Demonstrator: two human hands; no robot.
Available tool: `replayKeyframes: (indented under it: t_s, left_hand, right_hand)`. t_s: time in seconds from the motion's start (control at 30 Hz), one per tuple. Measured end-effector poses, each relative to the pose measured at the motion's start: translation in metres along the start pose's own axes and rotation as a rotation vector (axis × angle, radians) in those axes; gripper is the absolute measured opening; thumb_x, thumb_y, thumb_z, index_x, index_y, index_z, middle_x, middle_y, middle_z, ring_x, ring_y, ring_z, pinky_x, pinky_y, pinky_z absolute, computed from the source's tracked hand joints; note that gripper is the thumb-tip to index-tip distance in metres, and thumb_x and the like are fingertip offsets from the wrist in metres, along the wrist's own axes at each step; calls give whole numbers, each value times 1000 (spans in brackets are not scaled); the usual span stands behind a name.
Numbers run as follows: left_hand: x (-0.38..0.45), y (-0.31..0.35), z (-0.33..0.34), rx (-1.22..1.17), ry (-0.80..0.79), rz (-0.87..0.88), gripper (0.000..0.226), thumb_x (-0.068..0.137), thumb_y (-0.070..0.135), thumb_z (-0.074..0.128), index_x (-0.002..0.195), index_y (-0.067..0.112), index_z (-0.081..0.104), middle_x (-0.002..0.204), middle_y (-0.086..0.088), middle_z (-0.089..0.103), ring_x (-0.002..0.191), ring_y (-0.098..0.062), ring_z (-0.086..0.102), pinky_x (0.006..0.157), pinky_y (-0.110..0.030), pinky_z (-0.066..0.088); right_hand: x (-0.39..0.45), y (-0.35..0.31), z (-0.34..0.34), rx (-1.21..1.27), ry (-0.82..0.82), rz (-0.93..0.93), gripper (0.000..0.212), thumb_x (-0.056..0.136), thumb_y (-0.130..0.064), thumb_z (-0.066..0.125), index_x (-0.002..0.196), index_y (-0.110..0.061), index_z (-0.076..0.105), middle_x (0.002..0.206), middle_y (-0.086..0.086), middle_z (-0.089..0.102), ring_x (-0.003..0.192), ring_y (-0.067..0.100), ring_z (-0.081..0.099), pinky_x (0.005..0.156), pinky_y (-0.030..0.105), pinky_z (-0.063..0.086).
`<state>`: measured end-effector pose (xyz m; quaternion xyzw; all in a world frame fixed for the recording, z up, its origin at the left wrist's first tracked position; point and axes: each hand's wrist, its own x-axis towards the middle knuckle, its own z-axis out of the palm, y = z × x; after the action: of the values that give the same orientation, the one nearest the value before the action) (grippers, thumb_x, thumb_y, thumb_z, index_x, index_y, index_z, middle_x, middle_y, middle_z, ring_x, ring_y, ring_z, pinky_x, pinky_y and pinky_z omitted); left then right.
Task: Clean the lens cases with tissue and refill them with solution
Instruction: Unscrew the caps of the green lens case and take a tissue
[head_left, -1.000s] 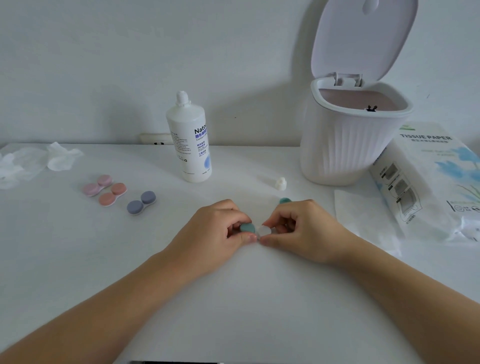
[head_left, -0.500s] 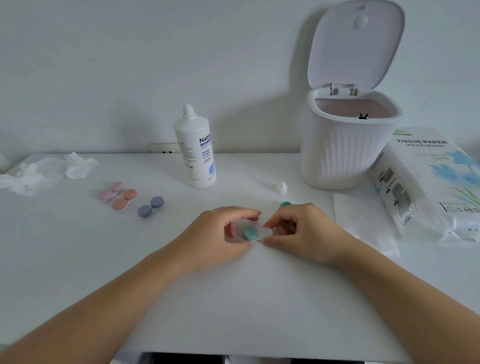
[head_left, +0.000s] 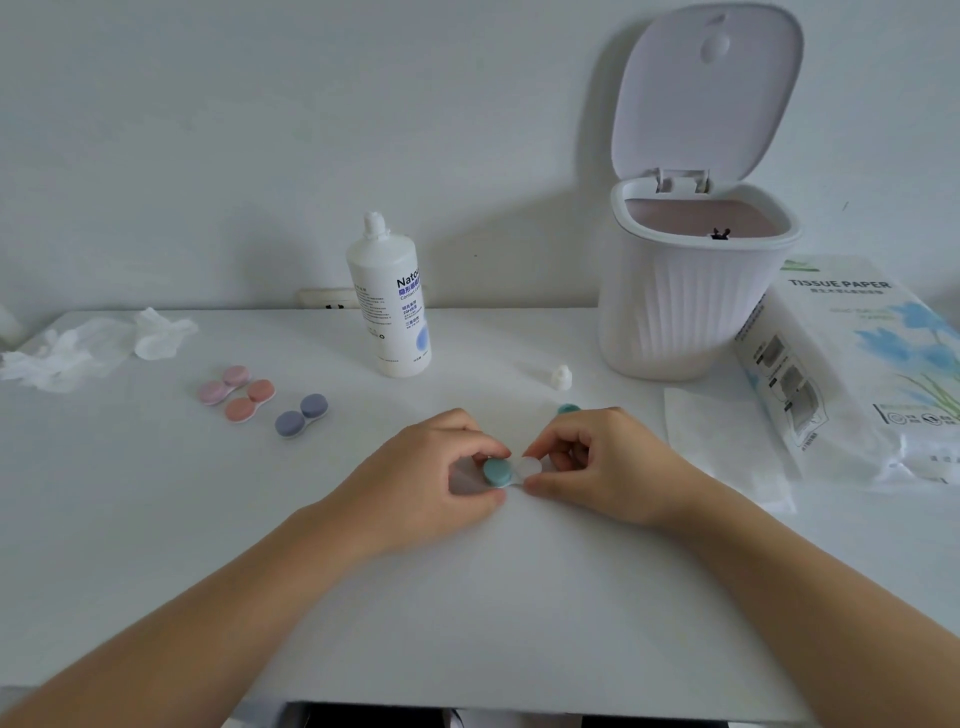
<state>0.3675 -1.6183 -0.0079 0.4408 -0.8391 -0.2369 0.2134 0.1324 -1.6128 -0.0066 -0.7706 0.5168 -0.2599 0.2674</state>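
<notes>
White table (head_left: 156, 519): left hand (head_left: 415, 478) regrips teal cap (head_left: 497, 472), previously released.

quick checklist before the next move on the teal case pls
1. Left hand has a grip on the teal cap: ok, thumb and fingers are around it.
2. Right hand steadies the lens case at its uncapped well: ok.
3. Second teal cap within reach: ok, on the table just behind the right hand.
4. Solution in the open well: cannot tell, too small to see.
5. Solution bottle upright and open: ok, its white cap lies beside the bin.
6. Clean tissue sheet ready: ok, flat beside the tissue pack.
</notes>
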Motion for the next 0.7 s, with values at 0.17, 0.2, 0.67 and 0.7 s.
replayKeyframes:
  t_s: [0.17,0.2,0.67,0.7]
  left_hand:
    - [-5,-1,-1,44,124,-12,24,71,48,74,87,34,63,92,17,57,76,3,54,63,-11,36]
    - [-5,-1,-3,45,132,-16,28,68,51,73,87,34,62,93,18,57,76,3,53,63,-11,37]
    - [3,3,-4,55,25,43,40,76,46,77,114,39,69,101,24,61,83,8,53,68,-13,40]
    - [3,3,-5,71,17,48,43,75,49,77,116,39,68,103,24,61,88,9,53,70,-12,41]
  right_hand:
    - [0,-1,-1,-12,-11,-1,18,77,-38,83,87,-26,74,59,-16,56,57,3,51,63,27,46]
    - [0,-2,-1,-12,-14,-1,18,77,-38,83,86,-26,74,59,-15,56,57,4,51,63,29,46]
    - [0,-2,-2,-1,-44,20,16,77,-38,82,76,-36,66,58,-19,56,55,4,50,60,21,39]
    - [0,-3,-2,-3,-46,20,16,77,-37,82,76,-36,66,58,-19,56,55,3,50,60,20,39]
